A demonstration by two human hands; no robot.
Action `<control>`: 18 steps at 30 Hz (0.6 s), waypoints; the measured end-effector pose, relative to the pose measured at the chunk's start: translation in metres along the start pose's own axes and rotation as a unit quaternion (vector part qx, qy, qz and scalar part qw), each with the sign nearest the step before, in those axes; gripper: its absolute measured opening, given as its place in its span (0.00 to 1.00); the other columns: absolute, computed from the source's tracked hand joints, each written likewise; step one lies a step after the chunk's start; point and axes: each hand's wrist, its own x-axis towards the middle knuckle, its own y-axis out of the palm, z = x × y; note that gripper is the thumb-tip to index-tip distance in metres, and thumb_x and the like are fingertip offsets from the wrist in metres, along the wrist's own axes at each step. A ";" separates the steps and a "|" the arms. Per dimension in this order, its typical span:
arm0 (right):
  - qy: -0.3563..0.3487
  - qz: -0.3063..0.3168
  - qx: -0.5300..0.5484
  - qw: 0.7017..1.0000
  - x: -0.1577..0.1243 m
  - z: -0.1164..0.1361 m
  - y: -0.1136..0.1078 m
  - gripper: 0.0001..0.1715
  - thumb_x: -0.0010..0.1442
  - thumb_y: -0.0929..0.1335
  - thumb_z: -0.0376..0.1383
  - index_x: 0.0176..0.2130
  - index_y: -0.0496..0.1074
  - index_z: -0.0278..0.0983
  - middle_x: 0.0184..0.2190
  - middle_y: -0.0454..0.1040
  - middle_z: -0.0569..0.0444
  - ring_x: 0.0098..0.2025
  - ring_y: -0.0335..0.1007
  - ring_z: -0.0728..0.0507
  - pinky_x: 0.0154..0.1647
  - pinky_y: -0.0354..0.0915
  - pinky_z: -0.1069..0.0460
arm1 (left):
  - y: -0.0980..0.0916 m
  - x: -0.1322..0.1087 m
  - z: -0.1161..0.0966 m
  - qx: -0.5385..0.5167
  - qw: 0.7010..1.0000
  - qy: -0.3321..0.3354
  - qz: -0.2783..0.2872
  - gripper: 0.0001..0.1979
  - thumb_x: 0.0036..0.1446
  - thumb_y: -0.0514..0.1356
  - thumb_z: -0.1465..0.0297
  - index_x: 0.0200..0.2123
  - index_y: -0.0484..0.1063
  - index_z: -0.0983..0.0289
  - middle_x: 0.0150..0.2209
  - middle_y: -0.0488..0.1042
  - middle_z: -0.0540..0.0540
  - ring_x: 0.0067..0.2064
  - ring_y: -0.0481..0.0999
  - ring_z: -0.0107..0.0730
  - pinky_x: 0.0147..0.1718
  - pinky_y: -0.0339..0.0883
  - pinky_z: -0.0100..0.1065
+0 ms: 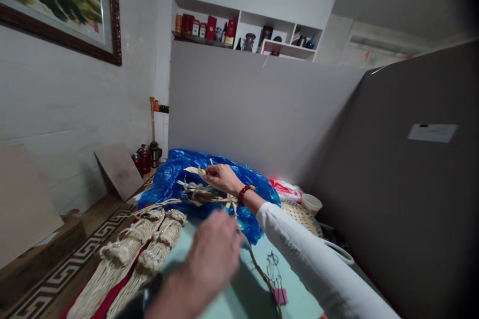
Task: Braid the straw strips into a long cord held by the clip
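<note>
Over a crumpled blue plastic bag (160, 179), my right hand (220, 178) pinches a pale, dry strip of husk (192, 170). More dry strips (204, 195) lie on the bag just below that hand. My left hand (215, 249) is nearer to me above the pale green table (247, 279), smeared by motion; its fingers and anything in them cannot be made out. A twisted fibre cord (258, 265) runs from beside it toward the table's front. At the left, bundles of braided pale cord (129, 241) lie on red fabric (105, 304).
A metal clip with a pink part (280, 296) lies on the table at the right. Behind it stand a woven basket (299, 215), a white bowl (311, 203) and a red-and-white bag (285, 189). Grey panels (254, 109) rise behind and to the right.
</note>
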 end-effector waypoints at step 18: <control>-0.008 -0.090 0.028 0.996 -0.003 -0.013 0.012 0.08 0.61 0.66 0.37 0.37 0.70 0.34 0.33 0.74 0.54 0.34 0.67 0.49 0.33 0.57 0.56 | 0.018 0.124 0.102 -0.168 0.956 -0.169 -0.169 0.15 0.61 0.59 0.65 0.50 0.69 0.64 0.48 0.73 0.56 0.44 0.76 0.38 0.41 0.73 0.43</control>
